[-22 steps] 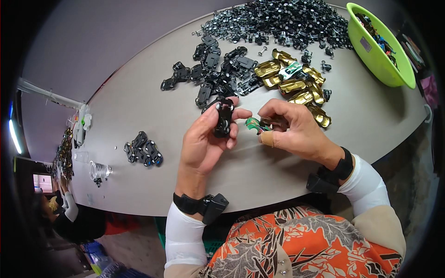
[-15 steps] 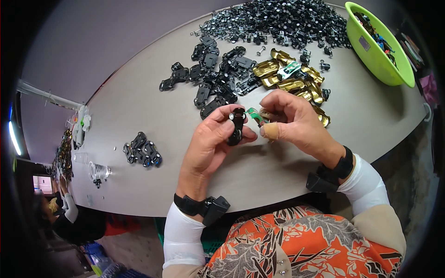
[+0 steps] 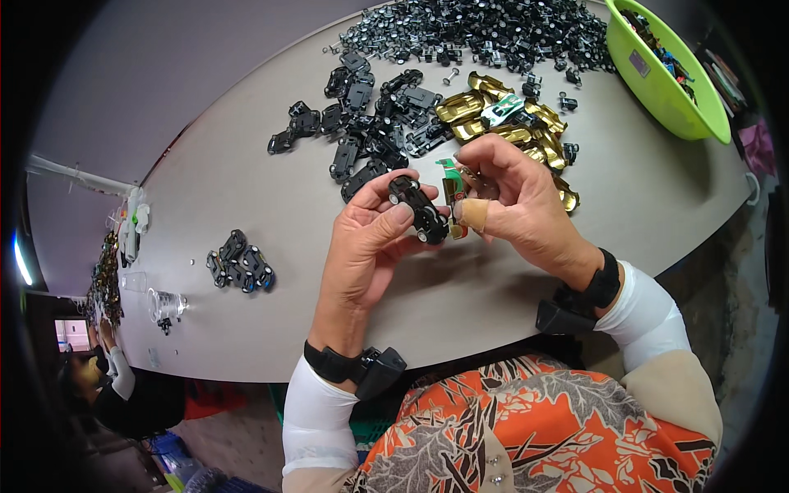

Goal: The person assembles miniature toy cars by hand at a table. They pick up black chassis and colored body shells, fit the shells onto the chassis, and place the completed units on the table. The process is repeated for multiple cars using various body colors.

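Note:
My left hand (image 3: 367,226) grips a black toy car chassis (image 3: 420,209) with small wheels, its wheeled side turned toward me. Close beside it, my right hand (image 3: 519,191) pinches a green and gold toy car body shell (image 3: 453,187); fingers cover part of it, and a tan bandage wraps the thumb. Whether shell and chassis touch I cannot tell. Just beyond the hands lie gold car shells (image 3: 509,130), with a white and green shell (image 3: 502,109) among them. Left of those is a heap of black chassis (image 3: 370,131).
Small wheel-and-axle parts (image 3: 485,33) are piled at the far edge. A lime-green basin (image 3: 670,82) of colourful pieces stands far right. Several finished-looking chassis (image 3: 240,261) and a clear plastic cup (image 3: 167,305) sit at left. Another person (image 3: 123,386) works at the far left.
The chassis has tilted in my left hand, showing more of its length. My right hand has turned the green shell more upright and brought it alongside the chassis.

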Motion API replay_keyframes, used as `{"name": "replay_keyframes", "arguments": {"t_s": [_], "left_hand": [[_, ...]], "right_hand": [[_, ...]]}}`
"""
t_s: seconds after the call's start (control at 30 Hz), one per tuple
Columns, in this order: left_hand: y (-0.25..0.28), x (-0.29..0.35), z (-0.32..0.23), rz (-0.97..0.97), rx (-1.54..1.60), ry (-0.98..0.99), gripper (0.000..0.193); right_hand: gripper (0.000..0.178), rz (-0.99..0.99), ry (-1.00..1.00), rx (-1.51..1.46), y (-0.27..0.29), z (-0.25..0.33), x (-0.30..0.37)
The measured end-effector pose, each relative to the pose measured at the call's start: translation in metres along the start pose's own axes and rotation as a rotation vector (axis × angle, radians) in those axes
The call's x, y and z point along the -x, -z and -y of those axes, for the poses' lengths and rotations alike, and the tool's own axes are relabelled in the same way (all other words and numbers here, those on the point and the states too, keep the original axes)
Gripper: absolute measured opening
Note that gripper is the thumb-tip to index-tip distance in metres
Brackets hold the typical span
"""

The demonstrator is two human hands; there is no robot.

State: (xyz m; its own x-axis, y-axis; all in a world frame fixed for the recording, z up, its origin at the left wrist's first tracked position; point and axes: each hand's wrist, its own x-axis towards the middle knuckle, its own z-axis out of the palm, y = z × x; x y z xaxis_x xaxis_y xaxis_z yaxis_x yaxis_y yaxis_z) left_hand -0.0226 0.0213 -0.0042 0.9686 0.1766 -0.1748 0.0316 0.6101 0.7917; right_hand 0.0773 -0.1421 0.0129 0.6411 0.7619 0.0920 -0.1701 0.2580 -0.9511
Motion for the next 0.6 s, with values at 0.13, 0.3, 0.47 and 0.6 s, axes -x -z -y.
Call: {"name": "replay_keyframes", "arguments": {"t_s": [0.13,0.3,0.47,0.6], "left_hand": [[0.000,-0.001,0.002,-0.017,0.037,-0.023,0.045],[-0.002,0.000,0.003,-0.022,0.048,-0.037,0.045],[-0.003,0.001,0.002,0.005,0.038,-0.020,0.044],[-0.004,0.001,0.004,-0.011,0.001,-0.042,0.044]], "right_hand": [[0.033,-0.004,0.048,0.045,-0.002,-0.003,0.001],[0.028,-0.033,0.138,0.167,-0.002,-0.010,0.001],[0.027,-0.043,0.134,0.252,-0.002,-0.014,0.002],[0.026,-0.037,0.086,0.326,-0.005,-0.009,0.004]]}}
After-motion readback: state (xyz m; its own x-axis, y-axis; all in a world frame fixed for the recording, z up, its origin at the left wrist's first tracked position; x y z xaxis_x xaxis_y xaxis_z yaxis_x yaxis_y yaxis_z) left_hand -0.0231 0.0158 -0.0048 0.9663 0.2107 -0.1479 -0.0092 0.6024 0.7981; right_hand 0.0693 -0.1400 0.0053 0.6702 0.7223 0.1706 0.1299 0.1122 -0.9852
